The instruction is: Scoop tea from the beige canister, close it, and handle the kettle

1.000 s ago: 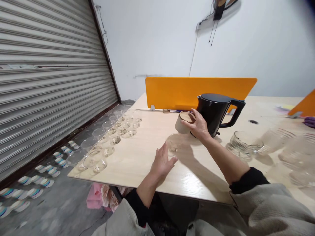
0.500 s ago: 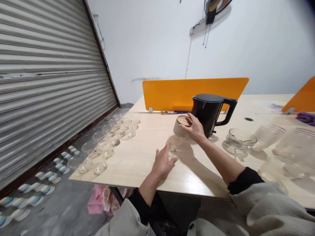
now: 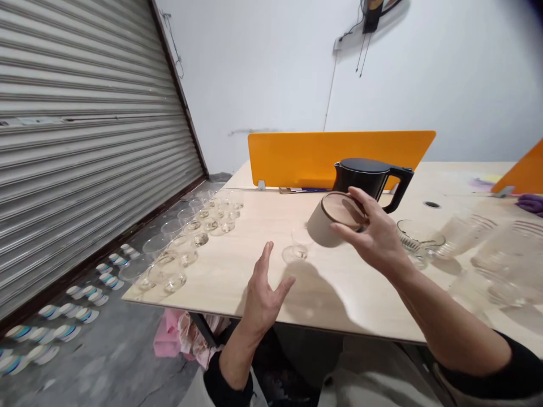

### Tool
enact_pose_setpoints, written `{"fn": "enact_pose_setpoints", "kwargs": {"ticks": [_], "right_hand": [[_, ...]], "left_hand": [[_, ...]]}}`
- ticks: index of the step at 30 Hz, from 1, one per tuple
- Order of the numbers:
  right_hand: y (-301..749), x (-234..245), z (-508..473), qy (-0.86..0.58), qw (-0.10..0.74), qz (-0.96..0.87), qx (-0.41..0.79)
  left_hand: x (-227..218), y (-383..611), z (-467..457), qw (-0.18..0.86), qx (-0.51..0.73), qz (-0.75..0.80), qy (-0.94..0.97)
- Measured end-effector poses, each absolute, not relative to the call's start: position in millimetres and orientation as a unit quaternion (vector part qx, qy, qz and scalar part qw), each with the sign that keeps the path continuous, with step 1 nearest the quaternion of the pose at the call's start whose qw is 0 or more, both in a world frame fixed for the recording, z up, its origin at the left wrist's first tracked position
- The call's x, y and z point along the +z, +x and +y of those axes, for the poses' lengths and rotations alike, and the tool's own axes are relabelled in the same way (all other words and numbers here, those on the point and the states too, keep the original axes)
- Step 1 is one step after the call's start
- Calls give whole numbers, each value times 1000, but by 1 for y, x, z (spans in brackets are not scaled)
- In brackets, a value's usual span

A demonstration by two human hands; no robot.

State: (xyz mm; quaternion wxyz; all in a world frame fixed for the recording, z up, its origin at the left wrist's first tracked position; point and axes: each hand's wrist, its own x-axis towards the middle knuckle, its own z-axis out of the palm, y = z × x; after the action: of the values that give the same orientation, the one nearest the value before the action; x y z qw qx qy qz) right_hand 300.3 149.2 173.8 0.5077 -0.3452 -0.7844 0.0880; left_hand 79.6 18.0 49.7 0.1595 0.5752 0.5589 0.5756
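My right hand grips a beige round canister with a brown wooden lid, held tilted above the light wooden table. My left hand hovers open over the table's near edge, fingers spread, holding nothing. A small clear glass cup stands on the table just beyond my left hand and below the canister. A black electric kettle stands behind the canister.
Several small clear glass cups line the table's left side. Larger ribbed glass vessels stand at the right. An orange divider panel runs across the back. A roller shutter is at left, small cups on the floor, a pink bag under the table.
My right hand has lifted the canister off the table beside the kettle and brought it nearer, tilted. My left hand rose from near the glass cup and opened wider.
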Motion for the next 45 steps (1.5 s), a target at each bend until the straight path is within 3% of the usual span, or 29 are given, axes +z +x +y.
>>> {"fn": "enact_pose_setpoints", "kwargs": {"ticks": [11, 22, 30, 37, 41, 45], "right_hand": [[286, 85, 105, -324, 396, -845, 157], [289, 90, 103, -341, 323, -874, 123], [274, 86, 104, -325, 373, -864, 94], [272, 92, 100, -340, 402, -825, 204], [278, 93, 99, -344, 481, -759, 272], [306, 87, 100, -363, 545, -709, 262]], "left_hand": [[39, 110, 17, 293, 525, 544, 586], [49, 117, 31, 281, 495, 572, 591], [49, 121, 36, 260, 493, 585, 588], [37, 122, 35, 254, 494, 601, 575], [39, 121, 34, 273, 481, 610, 567], [41, 122, 34, 255, 481, 616, 570]]}}
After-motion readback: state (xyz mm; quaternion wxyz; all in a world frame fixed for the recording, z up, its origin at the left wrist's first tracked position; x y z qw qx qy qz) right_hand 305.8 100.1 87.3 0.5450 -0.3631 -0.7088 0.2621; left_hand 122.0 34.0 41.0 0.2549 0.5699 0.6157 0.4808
